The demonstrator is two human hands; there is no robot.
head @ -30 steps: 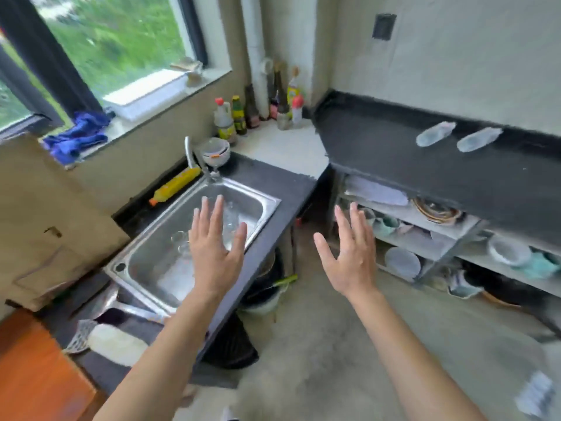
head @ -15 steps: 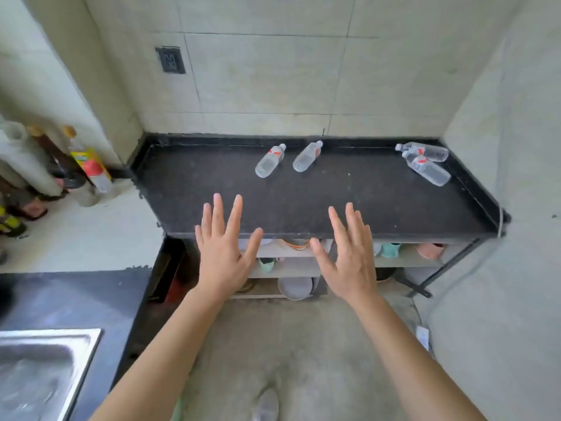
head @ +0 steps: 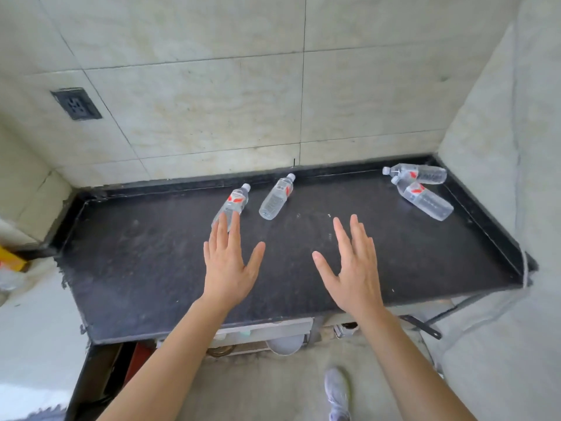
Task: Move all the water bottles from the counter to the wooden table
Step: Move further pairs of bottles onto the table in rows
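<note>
Socket (head: 76,104) on tiled wall (head: 212,95) behind counter (head: 145,268)

Upper left, we've got a dark wall socket (head: 76,103) set in the pale tiled wall (head: 212,101). At the left edge we catch a yellow packet (head: 10,259). Bottom centre, we see a grey shoe (head: 337,393) on the concrete floor (head: 258,390), with a white bowl (head: 285,344) peeking out up and to the left of it.
</note>
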